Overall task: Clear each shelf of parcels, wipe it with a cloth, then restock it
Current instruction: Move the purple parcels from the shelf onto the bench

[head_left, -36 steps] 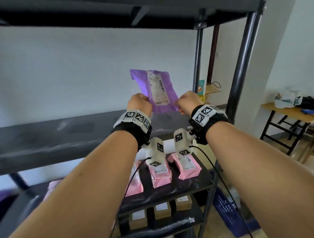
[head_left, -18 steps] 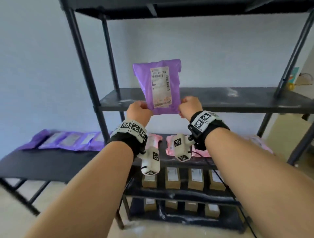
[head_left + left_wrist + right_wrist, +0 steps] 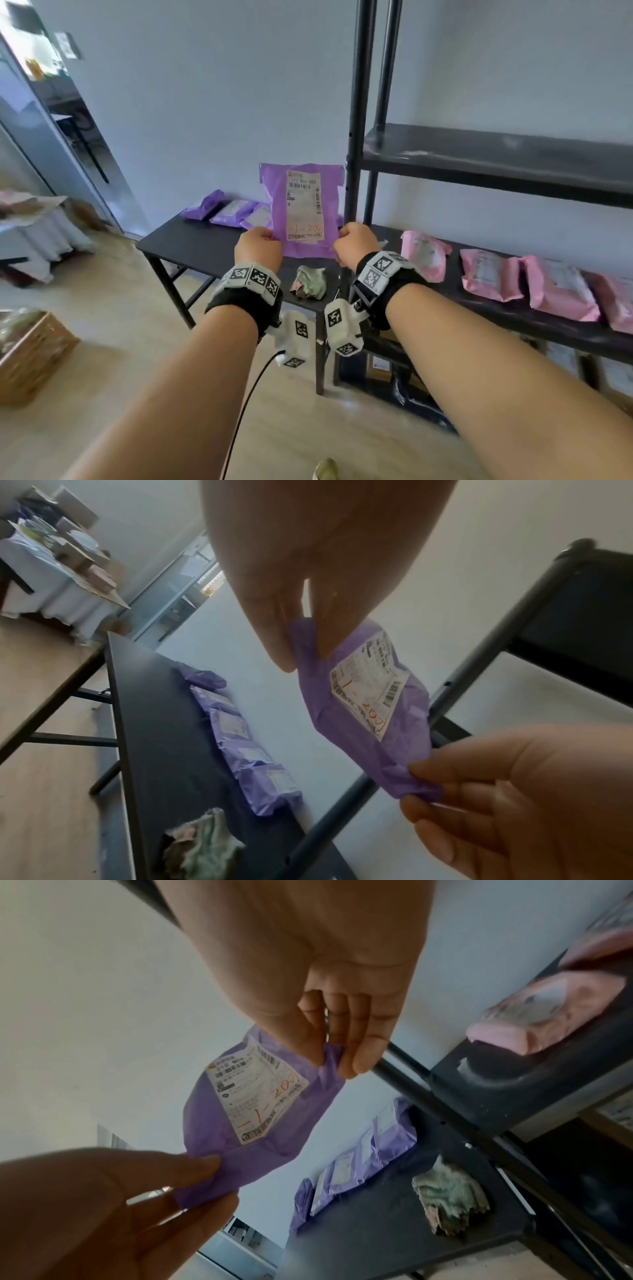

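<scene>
I hold a purple parcel (image 3: 301, 209) with a white label upright in the air, above the black side table (image 3: 205, 246). My left hand (image 3: 258, 248) pinches its lower left corner and my right hand (image 3: 354, 245) pinches its lower right corner. The left wrist view shows the same parcel (image 3: 363, 710) between my left hand (image 3: 291, 642) and my right hand (image 3: 479, 791). The right wrist view shows that parcel (image 3: 260, 1118) pinched by my right hand (image 3: 329, 1047). A crumpled greenish cloth (image 3: 308, 282) lies on the table below the parcel. The black shelf (image 3: 496, 161) to the right is bare.
Several purple parcels (image 3: 233, 210) lie in a row at the table's far edge. Pink parcels (image 3: 496, 277) line the lower rack shelf, with brown boxes beneath. The rack's black upright post (image 3: 359, 120) stands just right of the held parcel. A cardboard box (image 3: 30, 353) sits on the floor at left.
Both hands have carried the purple parcel left and down, away from the bare shelf to above the side table. The view has swung left with them.
</scene>
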Available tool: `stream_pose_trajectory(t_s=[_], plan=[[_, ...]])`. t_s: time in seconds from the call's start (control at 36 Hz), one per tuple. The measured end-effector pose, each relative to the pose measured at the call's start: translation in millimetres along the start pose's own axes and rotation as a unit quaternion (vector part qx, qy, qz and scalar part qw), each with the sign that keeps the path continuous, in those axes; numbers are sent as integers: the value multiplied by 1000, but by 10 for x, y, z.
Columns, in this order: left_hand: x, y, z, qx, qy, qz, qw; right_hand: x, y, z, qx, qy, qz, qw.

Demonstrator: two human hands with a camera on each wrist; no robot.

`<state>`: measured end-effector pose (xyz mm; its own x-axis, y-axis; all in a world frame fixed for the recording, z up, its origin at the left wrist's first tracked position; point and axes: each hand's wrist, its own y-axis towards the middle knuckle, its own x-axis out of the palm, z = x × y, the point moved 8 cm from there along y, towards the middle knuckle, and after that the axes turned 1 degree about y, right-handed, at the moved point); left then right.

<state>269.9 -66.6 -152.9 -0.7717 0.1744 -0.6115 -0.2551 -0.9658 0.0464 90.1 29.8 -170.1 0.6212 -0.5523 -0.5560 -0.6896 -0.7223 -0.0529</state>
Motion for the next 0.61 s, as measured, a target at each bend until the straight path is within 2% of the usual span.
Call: stream_pose_trajectory(t_s=[0.28,0.44,0.61], plan=[[104,1092,-591,-27,45,-47,998,1192,1085,212,74,-16,-55,996],[58,1703,-878,-30,81,-70,994,1809,1646,176,113,-13,-64,991],[217,2327,-1019,-38,102,-90,990,2098,2065,131,129,-39,-70,988]])
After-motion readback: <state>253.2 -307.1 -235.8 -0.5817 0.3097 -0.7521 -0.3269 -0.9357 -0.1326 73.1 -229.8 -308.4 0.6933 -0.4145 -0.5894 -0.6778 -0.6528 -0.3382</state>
